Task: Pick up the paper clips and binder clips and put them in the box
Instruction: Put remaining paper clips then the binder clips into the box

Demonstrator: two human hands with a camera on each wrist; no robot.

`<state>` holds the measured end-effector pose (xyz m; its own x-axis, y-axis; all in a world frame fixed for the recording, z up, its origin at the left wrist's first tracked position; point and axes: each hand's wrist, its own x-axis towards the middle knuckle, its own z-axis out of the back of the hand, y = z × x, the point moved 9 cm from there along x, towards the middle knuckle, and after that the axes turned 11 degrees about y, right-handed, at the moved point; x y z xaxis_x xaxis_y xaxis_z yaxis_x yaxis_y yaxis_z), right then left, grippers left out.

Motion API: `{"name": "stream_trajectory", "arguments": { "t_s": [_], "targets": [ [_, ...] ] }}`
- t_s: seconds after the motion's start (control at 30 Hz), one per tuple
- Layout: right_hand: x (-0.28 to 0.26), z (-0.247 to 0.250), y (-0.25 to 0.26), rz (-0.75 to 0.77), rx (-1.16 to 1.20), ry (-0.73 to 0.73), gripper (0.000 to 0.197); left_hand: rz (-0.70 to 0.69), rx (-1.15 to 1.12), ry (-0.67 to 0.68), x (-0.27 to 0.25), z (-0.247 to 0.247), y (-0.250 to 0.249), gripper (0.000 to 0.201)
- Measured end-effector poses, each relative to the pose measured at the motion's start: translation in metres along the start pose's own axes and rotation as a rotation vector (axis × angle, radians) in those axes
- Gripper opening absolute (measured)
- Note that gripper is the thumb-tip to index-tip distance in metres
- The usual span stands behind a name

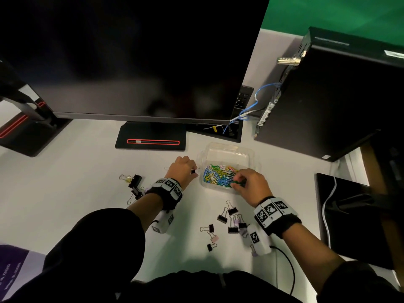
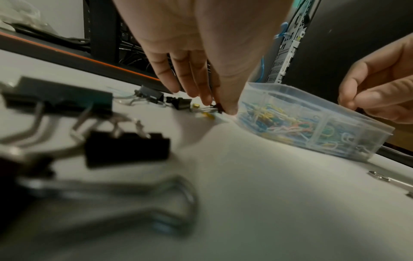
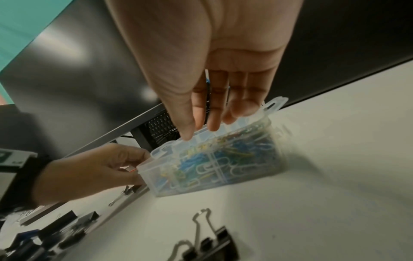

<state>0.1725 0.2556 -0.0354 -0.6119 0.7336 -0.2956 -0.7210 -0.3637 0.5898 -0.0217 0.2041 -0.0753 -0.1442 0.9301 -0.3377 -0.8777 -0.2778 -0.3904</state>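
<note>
Nearest the person, a scatter of black binder clips (image 1: 229, 219) lies on the white desk (image 1: 87, 176) behind the right hand (image 1: 251, 184), just short of its wrist, none of them touching it. That hand hangs over the near rim of the clear plastic box (image 1: 227, 167), fingers pointing down at the heap of coloured paper clips (image 1: 218, 174); I cannot tell whether they hold any. Level with it, the left hand (image 1: 182, 169) pinches a small black binder clip (image 1: 193, 171) between thumb and fingertips. The box lies just to the right of that pinch, its left wall almost touching, long axis running away from the person. So the left hand looks nearer for the drop. A further cluster of binder clips (image 1: 133, 182) lies left of and behind the left hand.
</note>
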Motion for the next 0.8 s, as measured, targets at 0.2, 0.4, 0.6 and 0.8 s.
{"name": "stream_trajectory", "arguments": {
  "t_s": [0.2, 0.4, 0.6, 0.8],
  "targets": [
    [-0.001, -0.021, 0.037, 0.152, 0.013, 0.008, 0.015, 0.108, -0.072, -0.054, -0.01, 0.017, 0.033, 0.024],
    [-0.008, -0.084, 0.09, 0.268, -0.074, 0.257, 0.013, 0.177, 0.016, -0.035, -0.015, 0.023, 0.054, 0.033],
    [-0.015, -0.097, 0.08, 0.194, -0.149, 0.33, 0.016, 0.049, 0.185, 0.136, -0.005, 0.004, 0.025, 0.061],
    [-0.026, -0.052, 0.055, 0.199, -0.022, 0.084, 0.016, 0.02, 0.105, 0.173, 0.008, -0.002, 0.006, 0.054]
  ]
}}
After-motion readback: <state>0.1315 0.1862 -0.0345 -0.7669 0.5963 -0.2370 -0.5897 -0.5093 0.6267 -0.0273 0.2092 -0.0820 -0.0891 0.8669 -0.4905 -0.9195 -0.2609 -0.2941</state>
